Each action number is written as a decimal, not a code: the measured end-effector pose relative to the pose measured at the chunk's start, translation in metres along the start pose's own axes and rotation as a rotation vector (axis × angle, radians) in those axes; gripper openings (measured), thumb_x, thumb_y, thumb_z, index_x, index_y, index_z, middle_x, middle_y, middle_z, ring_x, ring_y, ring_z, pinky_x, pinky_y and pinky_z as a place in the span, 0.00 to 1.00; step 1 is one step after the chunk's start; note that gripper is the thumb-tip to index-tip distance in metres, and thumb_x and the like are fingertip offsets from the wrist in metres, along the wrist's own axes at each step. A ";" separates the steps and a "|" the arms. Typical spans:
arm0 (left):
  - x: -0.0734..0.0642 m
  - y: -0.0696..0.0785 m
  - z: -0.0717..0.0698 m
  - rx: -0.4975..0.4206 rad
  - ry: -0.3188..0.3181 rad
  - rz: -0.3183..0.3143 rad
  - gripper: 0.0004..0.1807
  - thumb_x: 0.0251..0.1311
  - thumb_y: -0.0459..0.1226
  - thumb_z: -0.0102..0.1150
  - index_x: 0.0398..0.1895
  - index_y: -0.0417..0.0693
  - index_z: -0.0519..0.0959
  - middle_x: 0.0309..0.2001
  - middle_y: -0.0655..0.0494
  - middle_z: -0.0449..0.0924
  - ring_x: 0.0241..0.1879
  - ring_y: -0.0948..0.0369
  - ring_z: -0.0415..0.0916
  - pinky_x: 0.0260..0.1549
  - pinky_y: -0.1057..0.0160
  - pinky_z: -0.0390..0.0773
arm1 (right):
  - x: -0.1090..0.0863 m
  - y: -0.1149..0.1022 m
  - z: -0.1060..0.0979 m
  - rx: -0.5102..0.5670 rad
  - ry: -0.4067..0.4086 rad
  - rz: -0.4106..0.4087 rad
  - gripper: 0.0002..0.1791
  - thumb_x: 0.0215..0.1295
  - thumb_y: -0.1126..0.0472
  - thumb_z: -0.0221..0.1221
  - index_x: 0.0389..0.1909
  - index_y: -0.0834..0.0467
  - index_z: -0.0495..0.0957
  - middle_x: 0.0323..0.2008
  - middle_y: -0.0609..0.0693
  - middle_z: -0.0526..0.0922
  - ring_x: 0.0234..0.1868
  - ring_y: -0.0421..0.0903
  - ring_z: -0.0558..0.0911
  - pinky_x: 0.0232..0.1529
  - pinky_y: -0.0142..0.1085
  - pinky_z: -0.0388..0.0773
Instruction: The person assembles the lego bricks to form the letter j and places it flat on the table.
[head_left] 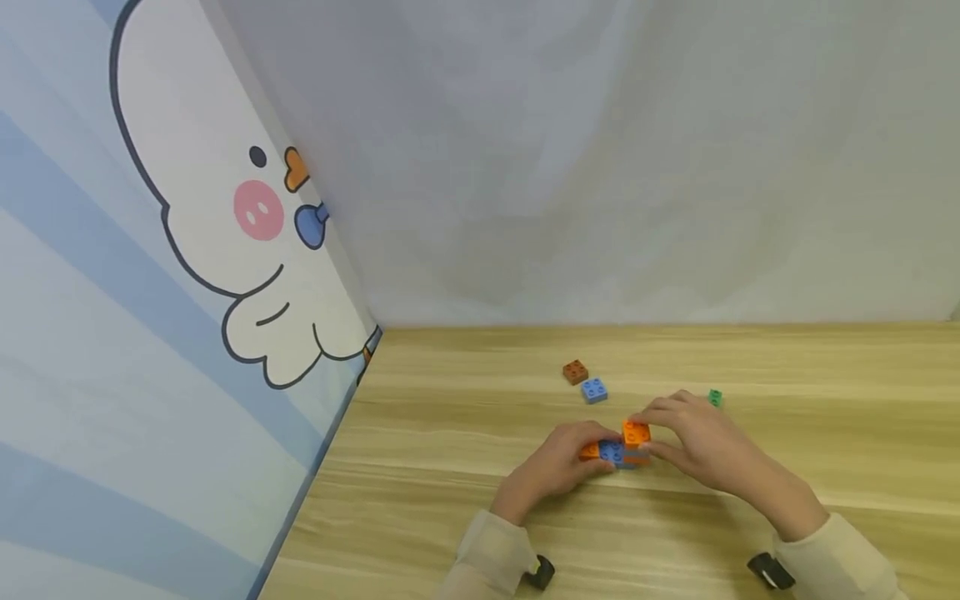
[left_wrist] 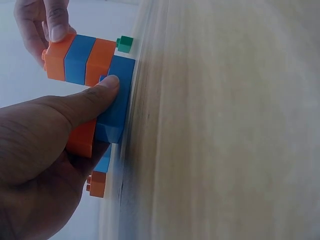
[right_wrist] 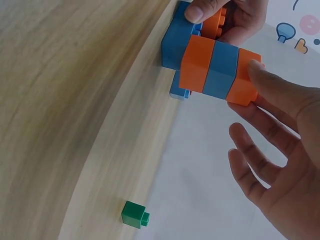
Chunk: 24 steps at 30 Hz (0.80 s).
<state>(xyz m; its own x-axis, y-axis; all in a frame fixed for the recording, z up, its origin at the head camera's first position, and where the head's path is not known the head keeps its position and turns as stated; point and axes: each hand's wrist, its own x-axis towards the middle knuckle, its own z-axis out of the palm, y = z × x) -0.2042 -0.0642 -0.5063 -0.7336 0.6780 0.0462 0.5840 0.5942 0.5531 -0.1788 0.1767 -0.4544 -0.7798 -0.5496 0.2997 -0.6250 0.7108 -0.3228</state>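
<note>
A long blue building brick lies on the table, with an orange brick on its left end. My left hand grips this blue brick around its left part, thumb on the near side. On the right end stands a column of three bricks: a lower orange brick, a blue brick and a top orange brick. My right hand pinches the top orange brick between thumb and fingers, its other fingers spread loosely. The left fingers are partly hidden behind the bricks.
Behind the hands lie a brown brick and a small blue brick, close together. A little green brick is beyond the right hand. The wooden table meets a pale wall at the back and a cartoon-printed panel at left.
</note>
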 end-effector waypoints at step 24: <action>0.000 -0.001 0.001 -0.008 0.006 -0.009 0.22 0.69 0.43 0.62 0.65 0.52 0.78 0.61 0.58 0.83 0.59 0.65 0.79 0.60 0.71 0.76 | 0.018 0.002 -0.004 0.084 -0.013 -0.016 0.10 0.69 0.56 0.65 0.48 0.50 0.87 0.47 0.45 0.89 0.51 0.52 0.83 0.52 0.53 0.82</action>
<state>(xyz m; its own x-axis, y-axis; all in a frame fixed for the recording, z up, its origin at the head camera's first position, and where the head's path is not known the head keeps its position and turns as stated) -0.2047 -0.0640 -0.5077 -0.7410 0.6699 0.0461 0.5745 0.5970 0.5600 -0.1939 0.1699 -0.4463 -0.7698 -0.5667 0.2938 -0.6377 0.6628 -0.3924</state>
